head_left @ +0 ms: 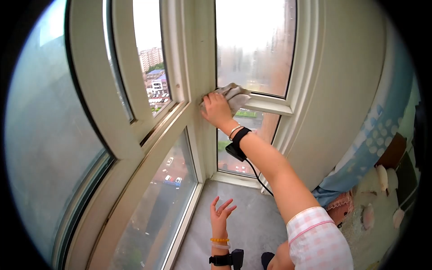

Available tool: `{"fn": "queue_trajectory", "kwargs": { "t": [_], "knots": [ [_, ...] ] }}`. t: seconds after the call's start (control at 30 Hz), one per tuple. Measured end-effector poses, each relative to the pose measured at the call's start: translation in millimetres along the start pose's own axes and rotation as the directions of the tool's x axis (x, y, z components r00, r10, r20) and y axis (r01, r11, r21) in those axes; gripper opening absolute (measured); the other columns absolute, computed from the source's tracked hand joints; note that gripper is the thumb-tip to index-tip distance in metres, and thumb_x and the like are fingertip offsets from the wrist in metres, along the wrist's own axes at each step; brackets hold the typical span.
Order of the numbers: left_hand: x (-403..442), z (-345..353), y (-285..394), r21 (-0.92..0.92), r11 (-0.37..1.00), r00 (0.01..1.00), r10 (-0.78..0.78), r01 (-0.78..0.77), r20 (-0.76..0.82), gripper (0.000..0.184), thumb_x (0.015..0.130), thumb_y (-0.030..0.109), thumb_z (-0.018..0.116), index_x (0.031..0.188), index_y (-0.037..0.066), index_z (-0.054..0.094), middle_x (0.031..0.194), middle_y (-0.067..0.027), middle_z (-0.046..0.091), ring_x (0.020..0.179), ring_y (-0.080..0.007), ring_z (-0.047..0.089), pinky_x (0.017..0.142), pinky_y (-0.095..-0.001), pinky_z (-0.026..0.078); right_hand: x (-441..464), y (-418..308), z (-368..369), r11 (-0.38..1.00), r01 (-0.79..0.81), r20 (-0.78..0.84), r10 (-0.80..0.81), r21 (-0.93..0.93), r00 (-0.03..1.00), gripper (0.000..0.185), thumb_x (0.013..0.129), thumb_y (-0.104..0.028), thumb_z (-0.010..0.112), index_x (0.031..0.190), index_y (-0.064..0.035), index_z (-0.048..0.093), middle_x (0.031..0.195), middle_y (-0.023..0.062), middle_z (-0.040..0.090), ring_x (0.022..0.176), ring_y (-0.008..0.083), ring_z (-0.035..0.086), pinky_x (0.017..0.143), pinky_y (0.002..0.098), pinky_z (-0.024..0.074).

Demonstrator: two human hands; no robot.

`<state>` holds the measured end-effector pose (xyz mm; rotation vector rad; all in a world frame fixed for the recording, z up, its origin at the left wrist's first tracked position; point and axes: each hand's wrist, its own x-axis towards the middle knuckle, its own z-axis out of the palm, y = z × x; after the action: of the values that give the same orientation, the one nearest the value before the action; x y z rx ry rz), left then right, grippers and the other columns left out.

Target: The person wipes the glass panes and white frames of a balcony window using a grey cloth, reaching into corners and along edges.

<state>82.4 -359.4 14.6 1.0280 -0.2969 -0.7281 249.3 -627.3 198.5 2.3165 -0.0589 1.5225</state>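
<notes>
The right hand (217, 109) was clamped on a crumpled grey cloth (235, 95), pressed where the corner post (201, 58) met the crossbar (267, 104); the cloth's underside and its contact with the frame were hidden. The left hand (220, 212), well apart from the right, was empty, fingers spread above the grey floor (249, 202). The upper pane (254, 45) was hazy, obscuring the view. A dark object (267, 258) at the lower edge was cut off and could not be identified.

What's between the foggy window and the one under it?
A pale crossbar, partly hidden by the cloth, lies between the foggy upper pane and the lower pane. The head view shows it.
</notes>
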Motion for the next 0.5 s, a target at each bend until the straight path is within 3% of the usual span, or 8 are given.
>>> {"fn": "queue_trajectory", "kwargs": {
  "t": [0.07, 0.1, 0.17, 0.23, 0.27, 0.3, 0.43, 0.5],
  "knots": [
    [0.1, 2.8, -5.0, 0.024, 1.0, 1.0, -0.004, 0.004, 0.0, 0.055, 0.087, 0.01, 0.05, 0.138, 0.008, 0.029, 0.122, -0.0179, 0.058, 0.102, -0.0265, 0.063, 0.095, -0.0365, 0.04, -5.9, 23.7, -3.7, 0.982, 0.189, -0.023, -0.189, 0.009, 0.982, 0.024, 0.076, -0.018, 0.056, 0.096, -0.0032, 0.058, 0.088, 0.0133, 0.06, 0.087, 0.0291, 0.059, 0.083, 0.0397, 0.045],
    [-0.3, 3.0, -8.1, 0.023, 1.0, 1.0, -0.011, 0.011, -0.004, 0.055, 0.087, 0.01, 0.05, 0.138, 0.008, 0.029, 0.122, -0.0179, 0.058, 0.102, -0.0265, 0.063, 0.095, -0.0365, 0.04, -8.8, 39.1, -16.7, 0.991, 0.137, 0.105, -0.136, -0.002, 0.985, 0.016, 0.081, -0.016, 0.054, 0.091, -0.005, 0.057, 0.086, 0.0115, 0.062, 0.082, 0.0281, 0.06, 0.078, 0.0398, 0.0464],
    [0.0, -1.2, -11.3, 0.02, 0.999, 1.0, -0.027, 0.027, 0.012, 0.055, 0.086, 0.01, 0.05, 0.137, 0.008, 0.029, 0.122, -0.0179, 0.058, 0.101, -0.0262, 0.063, 0.095, -0.0365, 0.041, -27.8, 64.9, -48.5, 0.993, 0.119, 0.088, -0.117, -0.012, 0.989, 0.011, 0.086, -0.016, 0.052, 0.088, -0.0063, 0.056, 0.083, 0.0105, 0.062, 0.079, 0.0263, 0.061, 0.075, 0.039, 0.0469],
    [-1.1, -4.0, -9.2, 0.028, 0.999, 1.0, -0.024, 0.024, 0.006, 0.056, 0.086, 0.009, 0.051, 0.137, 0.008, 0.029, 0.122, -0.0178, 0.058, 0.101, -0.026, 0.063, 0.095, -0.0363, 0.041, -56.2, 93.2, -87.7, 0.988, 0.042, 0.226, -0.008, -0.147, 0.974, 0.018, 0.079, -0.009, 0.057, 0.096, -0.0045, 0.059, 0.093, 0.0117, 0.063, 0.088, 0.028, 0.061, 0.079, 0.04, 0.047],
    [-1.8, -6.1, -7.6, 0.038, 0.999, 1.0, -0.018, 0.018, 0.008, 0.056, 0.086, 0.009, 0.051, 0.137, 0.008, 0.029, 0.122, -0.0177, 0.058, 0.101, -0.0258, 0.063, 0.094, -0.0362, 0.041, -66.5, 104.5, -106.2, 0.967, 0.106, 0.124, -0.078, -0.233, 0.989, 0.014, 0.089, -0.018, 0.052, 0.087, -0.0053, 0.057, 0.081, 0.0087, 0.061, 0.077, 0.0237, 0.06, 0.075, 0.0381, 0.0468],
    [-2.2, -8.6, -5.8, 0.041, 0.999, 1.0, -0.017, 0.017, 0.007, 0.056, 0.086, 0.009, 0.051, 0.137, 0.008, 0.029, 0.122, -0.0177, 0.058, 0.101, -0.0258, 0.063, 0.094, -0.0362, 0.041, -74.8, 111.8, -120.9, 0.965, 0.088, 0.056, -0.077, -0.246, 0.995, 0.012, 0.085, -0.015, 0.053, 0.089, -0.0052, 0.058, 0.079, 0.0085, 0.06, 0.079, 0.0238, 0.059, 0.074, 0.0374, 0.0464],
    [1.5, -14.4, -5.4, 0.025, 1.0, 1.0, 0.014, -0.015, 0.016, 0.056, 0.086, 0.009, 0.051, 0.137, 0.008, 0.028, 0.121, -0.0179, 0.058, 0.101, -0.0257, 0.063, 0.094, -0.0362, 0.041, -74.5, 100.1, -118.7, 0.891, -0.065, 0.263, 0.202, -0.449, 0.943, 0.019, 0.08, -0.013, 0.055, 0.096, -0.0042, 0.06, 0.089, 0.0095, 0.061, 0.086, 0.0257, 0.059, 0.079, 0.0383, 0.0457],
    [3.8, -12.9, -6.8, 0.022, 1.0, 0.999, 0.022, -0.022, 0.029, 0.056, 0.086, 0.009, 0.051, 0.137, 0.008, 0.028, 0.121, -0.018, 0.058, 0.101, -0.0259, 0.063, 0.094, -0.036, 0.041, -58.9, 78.6, -93.1, 0.899, -0.009, 0.286, 0.149, -0.438, 0.946, 0.016, 0.082, -0.013, 0.053, 0.093, -0.0057, 0.061, 0.087, 0.0086, 0.061, 0.087, 0.0237, 0.059, 0.077, 0.0374, 0.0455]
  ]
}}
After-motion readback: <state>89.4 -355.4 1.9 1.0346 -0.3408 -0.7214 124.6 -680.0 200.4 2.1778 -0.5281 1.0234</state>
